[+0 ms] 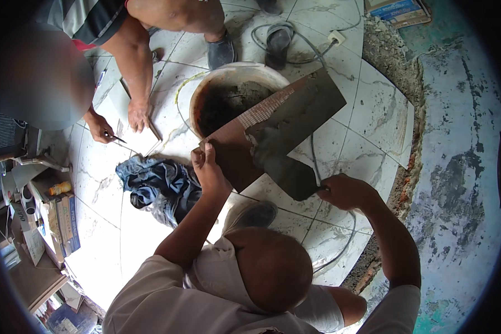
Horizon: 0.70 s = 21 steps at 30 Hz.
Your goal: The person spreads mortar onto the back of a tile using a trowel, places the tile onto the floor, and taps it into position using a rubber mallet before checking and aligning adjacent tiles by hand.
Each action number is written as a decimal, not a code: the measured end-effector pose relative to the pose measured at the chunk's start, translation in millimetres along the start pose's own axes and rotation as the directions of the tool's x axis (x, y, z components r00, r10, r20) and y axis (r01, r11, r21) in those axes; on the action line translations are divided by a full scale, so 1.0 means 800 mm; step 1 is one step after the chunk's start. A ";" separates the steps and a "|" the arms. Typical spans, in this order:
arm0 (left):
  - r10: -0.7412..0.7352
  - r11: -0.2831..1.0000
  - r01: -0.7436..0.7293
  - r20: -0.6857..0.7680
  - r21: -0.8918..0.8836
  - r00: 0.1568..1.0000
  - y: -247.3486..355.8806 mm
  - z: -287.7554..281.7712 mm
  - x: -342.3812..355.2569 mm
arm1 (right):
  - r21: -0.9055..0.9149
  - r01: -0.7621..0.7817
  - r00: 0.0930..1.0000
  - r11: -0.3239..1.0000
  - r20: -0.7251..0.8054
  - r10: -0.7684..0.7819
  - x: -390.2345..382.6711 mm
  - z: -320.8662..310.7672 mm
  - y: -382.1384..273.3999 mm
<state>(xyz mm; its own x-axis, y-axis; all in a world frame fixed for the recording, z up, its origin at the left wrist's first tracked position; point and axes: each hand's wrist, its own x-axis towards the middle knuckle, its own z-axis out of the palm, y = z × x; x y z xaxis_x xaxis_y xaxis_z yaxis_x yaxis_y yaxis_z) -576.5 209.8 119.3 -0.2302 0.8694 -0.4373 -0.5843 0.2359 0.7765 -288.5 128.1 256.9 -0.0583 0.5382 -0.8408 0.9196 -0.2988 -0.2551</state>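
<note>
My left hand [210,170] grips the near left corner of a rectangular tile [228,153], its brown ribbed back turned up. Wet grey mortar [312,103] covers the far right part of that back. In my right hand [345,191] is the handle of a trowel [290,177], whose mortar-coated blade lies against the tile's near right edge. The tile is held tilted over the near right side of a round bucket [197,92]. Dark mortar [242,94] shows inside the bucket, part of it hidden by the tile.
At far left a co-worker's hand [140,115] presses a white tile piece; their other hand [100,128] holds a thin dark tool. A crumpled blue cloth [161,186] lies left of me. A cable [313,158] crosses the tiled floor. Broken edging [409,183] runs along the right.
</note>
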 end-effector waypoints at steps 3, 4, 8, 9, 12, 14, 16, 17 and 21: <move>-0.055 0.998 0.054 -0.015 -0.038 0.998 0.007 0.005 0.001 | -0.091 -0.001 1.000 0.996 0.010 0.002 -0.039 0.008 -0.001; -0.123 0.992 0.123 0.007 -0.024 0.992 0.015 0.005 0.002 | -0.041 0.011 1.000 0.999 -0.004 -0.011 -0.048 0.007 -0.001; -0.427 0.837 0.347 0.108 0.422 0.898 0.069 -0.012 0.017 | 0.078 0.065 0.995 0.995 -0.085 -0.058 -0.037 0.006 -0.010; -0.465 0.817 0.369 0.128 0.443 0.876 0.072 -0.014 0.018 | 0.106 0.094 0.987 0.990 -0.138 -0.079 -0.023 0.012 -0.015; -0.486 0.827 0.373 0.203 0.420 0.850 0.076 -0.019 0.018 | 0.014 0.070 0.977 0.997 -0.202 -0.066 0.004 0.047 -0.022; -0.464 0.838 0.356 0.197 0.414 0.864 0.072 -0.021 0.015 | -0.012 0.044 0.987 0.999 -0.155 -0.045 -0.009 0.068 -0.010; -0.471 0.843 0.369 0.208 0.391 0.857 0.068 -0.021 0.015 | -0.063 0.014 0.994 0.998 -0.109 -0.021 -0.040 0.083 0.003; -0.482 0.846 0.388 0.211 0.366 0.850 0.067 -0.021 0.013 | -0.112 -0.033 0.997 0.993 -0.072 0.025 -0.052 0.084 0.009; -0.513 0.828 0.406 0.232 0.386 0.826 0.055 -0.019 -0.003 | 0.031 -0.057 0.998 0.998 -0.027 0.058 -0.086 0.055 0.019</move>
<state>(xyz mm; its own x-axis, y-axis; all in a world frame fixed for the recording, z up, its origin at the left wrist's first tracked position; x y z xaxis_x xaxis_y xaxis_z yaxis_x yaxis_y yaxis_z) -613.8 211.2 147.8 0.2902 0.6981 -0.6545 -0.2772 0.7159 0.6407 -287.5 52.1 290.2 0.0054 0.5409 -0.8411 0.9088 -0.3536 -0.2216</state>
